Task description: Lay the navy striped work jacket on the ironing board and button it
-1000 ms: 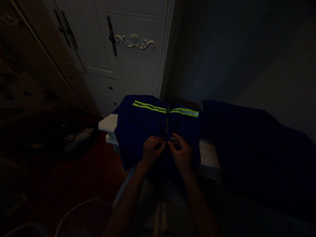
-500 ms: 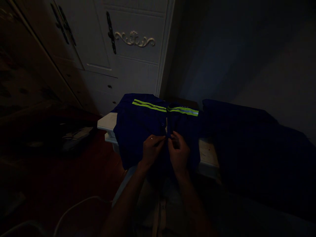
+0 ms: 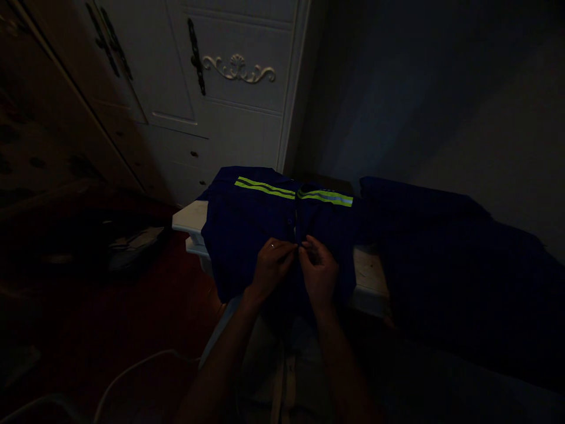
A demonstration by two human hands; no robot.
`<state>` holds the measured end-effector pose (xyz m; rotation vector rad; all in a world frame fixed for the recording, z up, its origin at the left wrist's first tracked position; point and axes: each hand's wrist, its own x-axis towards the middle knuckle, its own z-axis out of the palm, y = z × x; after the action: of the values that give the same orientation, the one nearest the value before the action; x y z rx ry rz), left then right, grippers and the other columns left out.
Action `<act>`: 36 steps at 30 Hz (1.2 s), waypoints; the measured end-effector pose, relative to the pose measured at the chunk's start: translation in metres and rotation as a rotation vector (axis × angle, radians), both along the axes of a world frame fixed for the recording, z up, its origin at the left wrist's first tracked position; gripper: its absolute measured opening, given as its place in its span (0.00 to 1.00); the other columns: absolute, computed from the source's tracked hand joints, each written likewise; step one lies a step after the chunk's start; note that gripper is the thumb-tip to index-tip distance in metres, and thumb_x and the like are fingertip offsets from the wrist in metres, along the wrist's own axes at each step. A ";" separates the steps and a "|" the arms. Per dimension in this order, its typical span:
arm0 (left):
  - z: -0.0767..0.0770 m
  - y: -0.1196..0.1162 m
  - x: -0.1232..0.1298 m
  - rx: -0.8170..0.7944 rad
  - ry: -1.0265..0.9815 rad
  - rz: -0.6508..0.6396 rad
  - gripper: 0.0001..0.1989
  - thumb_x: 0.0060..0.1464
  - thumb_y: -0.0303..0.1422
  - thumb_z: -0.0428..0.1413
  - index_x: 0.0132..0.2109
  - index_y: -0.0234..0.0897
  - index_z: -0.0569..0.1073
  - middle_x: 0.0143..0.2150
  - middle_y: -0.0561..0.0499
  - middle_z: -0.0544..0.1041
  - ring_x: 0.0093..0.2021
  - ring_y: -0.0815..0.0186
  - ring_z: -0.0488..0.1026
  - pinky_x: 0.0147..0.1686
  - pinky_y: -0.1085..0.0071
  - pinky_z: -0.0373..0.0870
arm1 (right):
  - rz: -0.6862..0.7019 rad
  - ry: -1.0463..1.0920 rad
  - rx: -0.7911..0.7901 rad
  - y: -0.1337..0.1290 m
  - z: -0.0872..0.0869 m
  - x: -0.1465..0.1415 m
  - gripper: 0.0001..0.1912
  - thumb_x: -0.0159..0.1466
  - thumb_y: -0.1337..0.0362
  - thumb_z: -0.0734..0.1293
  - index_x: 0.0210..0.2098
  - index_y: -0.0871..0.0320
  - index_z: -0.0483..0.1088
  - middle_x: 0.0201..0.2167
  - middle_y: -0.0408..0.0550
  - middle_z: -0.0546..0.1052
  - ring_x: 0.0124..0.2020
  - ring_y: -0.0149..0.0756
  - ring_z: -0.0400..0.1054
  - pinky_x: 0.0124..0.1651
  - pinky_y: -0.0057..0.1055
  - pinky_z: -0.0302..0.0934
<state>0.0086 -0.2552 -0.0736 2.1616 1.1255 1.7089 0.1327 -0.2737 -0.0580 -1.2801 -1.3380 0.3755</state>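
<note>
A dark blue work jacket (image 3: 247, 229) with yellow-green and silver reflective stripes lies front up across a small white table (image 3: 190, 217). Its front opening runs down the middle, with a round button visible on the left side of it. At this opening my left hand (image 3: 274, 264), with a ring on one finger, pinches the cloth edge. Close beside it, my right hand (image 3: 318, 266) is closed on the other edge, thumb and forefinger together. Both sets of fingertips nearly meet, and the dim light hides exactly what lies between them.
Behind the table stands a white cabinet (image 3: 241, 123) with dark handles and a carved ornament. More dark blue cloth (image 3: 450, 247) is heaped on the right. On the dark red floor at left lie a dark bundle (image 3: 119, 241) and a white cable (image 3: 132, 368).
The view has shifted slightly. Both hands stay at the front opening with their fingertips drawn a little closer, and the gap in the jacket above them looks narrower.
</note>
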 end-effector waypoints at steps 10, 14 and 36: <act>0.008 -0.002 -0.003 -0.429 -0.377 -0.036 0.06 0.52 0.33 0.60 0.38 0.40 0.81 0.36 0.49 0.82 0.36 0.64 0.78 0.39 0.67 0.73 | 0.267 -0.033 0.051 -0.006 0.006 0.003 0.17 0.66 0.66 0.62 0.52 0.54 0.74 0.49 0.49 0.79 0.46 0.39 0.76 0.51 0.39 0.71; 0.014 0.000 -0.005 -0.593 -0.479 -0.135 0.08 0.50 0.36 0.62 0.36 0.38 0.81 0.36 0.49 0.83 0.38 0.62 0.79 0.41 0.66 0.74 | 0.222 -0.125 0.103 0.002 0.006 0.005 0.15 0.65 0.66 0.64 0.50 0.53 0.76 0.47 0.48 0.80 0.48 0.40 0.75 0.54 0.39 0.69; 0.007 0.008 -0.013 -0.576 -0.487 -0.226 0.10 0.51 0.35 0.61 0.41 0.37 0.74 0.38 0.48 0.81 0.39 0.63 0.79 0.37 0.70 0.74 | 0.280 -0.226 0.070 0.019 0.001 0.017 0.16 0.61 0.61 0.70 0.49 0.51 0.75 0.44 0.48 0.80 0.45 0.40 0.74 0.52 0.40 0.68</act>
<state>-0.0045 -0.2470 -0.0661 1.3740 1.0204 1.4591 0.1500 -0.2547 -0.0573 -1.1027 -1.7156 0.3813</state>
